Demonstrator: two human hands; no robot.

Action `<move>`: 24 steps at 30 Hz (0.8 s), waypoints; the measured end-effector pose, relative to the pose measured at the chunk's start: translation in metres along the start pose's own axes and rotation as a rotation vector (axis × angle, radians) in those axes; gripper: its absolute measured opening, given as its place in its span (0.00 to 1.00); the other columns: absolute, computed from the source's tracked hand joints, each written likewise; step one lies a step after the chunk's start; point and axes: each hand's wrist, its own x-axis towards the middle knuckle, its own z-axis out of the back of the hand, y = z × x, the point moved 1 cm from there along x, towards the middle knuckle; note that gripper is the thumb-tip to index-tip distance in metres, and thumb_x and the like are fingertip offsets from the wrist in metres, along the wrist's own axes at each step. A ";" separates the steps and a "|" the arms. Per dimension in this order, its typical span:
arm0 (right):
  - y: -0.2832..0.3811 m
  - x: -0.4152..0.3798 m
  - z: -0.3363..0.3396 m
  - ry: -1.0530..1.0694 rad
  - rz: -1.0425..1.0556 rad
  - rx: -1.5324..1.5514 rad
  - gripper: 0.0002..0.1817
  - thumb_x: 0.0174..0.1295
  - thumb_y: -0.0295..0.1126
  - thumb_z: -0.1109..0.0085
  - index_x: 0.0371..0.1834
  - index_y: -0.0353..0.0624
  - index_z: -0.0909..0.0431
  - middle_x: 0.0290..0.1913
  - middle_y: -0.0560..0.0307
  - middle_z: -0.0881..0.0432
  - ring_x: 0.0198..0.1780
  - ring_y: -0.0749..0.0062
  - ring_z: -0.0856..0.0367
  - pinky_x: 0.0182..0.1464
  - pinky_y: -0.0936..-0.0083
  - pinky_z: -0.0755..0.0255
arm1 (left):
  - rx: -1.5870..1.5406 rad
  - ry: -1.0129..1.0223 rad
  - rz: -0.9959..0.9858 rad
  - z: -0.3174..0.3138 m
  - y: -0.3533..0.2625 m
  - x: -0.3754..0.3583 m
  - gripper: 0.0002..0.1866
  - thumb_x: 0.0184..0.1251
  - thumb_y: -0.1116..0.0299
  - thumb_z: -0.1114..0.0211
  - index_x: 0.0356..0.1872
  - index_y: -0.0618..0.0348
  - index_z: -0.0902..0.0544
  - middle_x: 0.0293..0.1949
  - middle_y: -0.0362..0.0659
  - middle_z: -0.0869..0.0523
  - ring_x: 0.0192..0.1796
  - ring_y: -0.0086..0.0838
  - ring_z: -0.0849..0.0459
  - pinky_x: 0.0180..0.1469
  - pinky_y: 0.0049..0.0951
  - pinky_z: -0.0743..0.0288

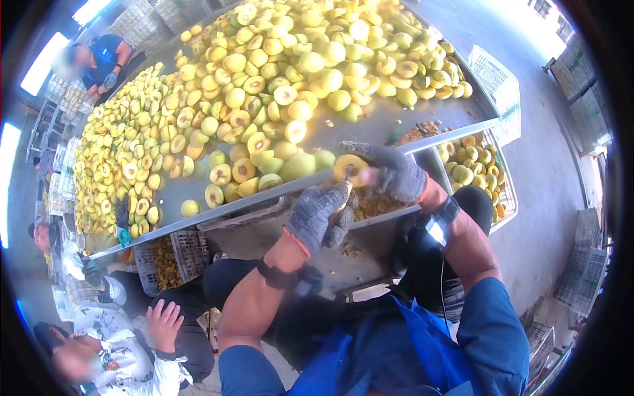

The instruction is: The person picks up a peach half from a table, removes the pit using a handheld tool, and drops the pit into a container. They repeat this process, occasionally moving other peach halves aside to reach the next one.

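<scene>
My right hand, in a grey work glove, grips a yellow peach half just past the table's near edge. Its cut face is turned toward me. Close beside it, my left hand, also gloved in grey, is closed around a slim tool whose thin metal tip meets the fruit. The tool's handle is mostly hidden by the fingers, so its exact kind does not show. Beyond both hands, a large heap of peach halves covers much of the metal table, several still with pits.
Below the hands sits a container of brown scraps. At my right knee stands a white crate of peach halves. A person in a patterned top sits at left; another in blue works across the table. Stacked crates line the right side.
</scene>
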 end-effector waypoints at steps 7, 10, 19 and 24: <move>-0.004 -0.010 0.001 -0.007 0.148 -0.217 0.26 0.73 0.32 0.40 0.73 0.39 0.31 0.59 0.52 0.15 0.58 0.71 0.18 0.61 0.70 0.24 | 0.520 0.024 -0.481 0.003 0.006 0.006 0.11 0.76 0.62 0.37 0.45 0.60 0.15 0.29 0.37 0.15 0.26 0.19 0.20 0.26 0.23 0.27; -0.006 -0.007 0.010 0.029 0.207 -0.334 0.25 0.73 0.33 0.40 0.71 0.40 0.28 0.57 0.52 0.14 0.56 0.70 0.17 0.60 0.70 0.24 | 0.526 0.072 -0.550 0.000 0.001 0.008 0.11 0.74 0.63 0.35 0.46 0.59 0.16 0.27 0.37 0.16 0.23 0.20 0.21 0.22 0.22 0.30; -0.002 -0.005 0.025 0.164 0.183 -0.346 0.26 0.71 0.41 0.37 0.68 0.42 0.24 0.56 0.49 0.13 0.55 0.64 0.14 0.59 0.69 0.23 | -0.386 0.269 0.229 -0.003 0.011 0.010 0.15 0.74 0.58 0.37 0.43 0.62 0.18 0.19 0.37 0.24 0.13 0.20 0.30 0.13 0.20 0.38; 0.003 -0.010 0.027 0.198 0.168 -0.339 0.26 0.70 0.40 0.37 0.68 0.42 0.24 0.56 0.47 0.13 0.57 0.62 0.14 0.60 0.69 0.23 | -0.355 0.266 0.258 -0.004 0.014 0.011 0.16 0.75 0.56 0.38 0.42 0.62 0.19 0.18 0.36 0.26 0.11 0.20 0.32 0.12 0.20 0.41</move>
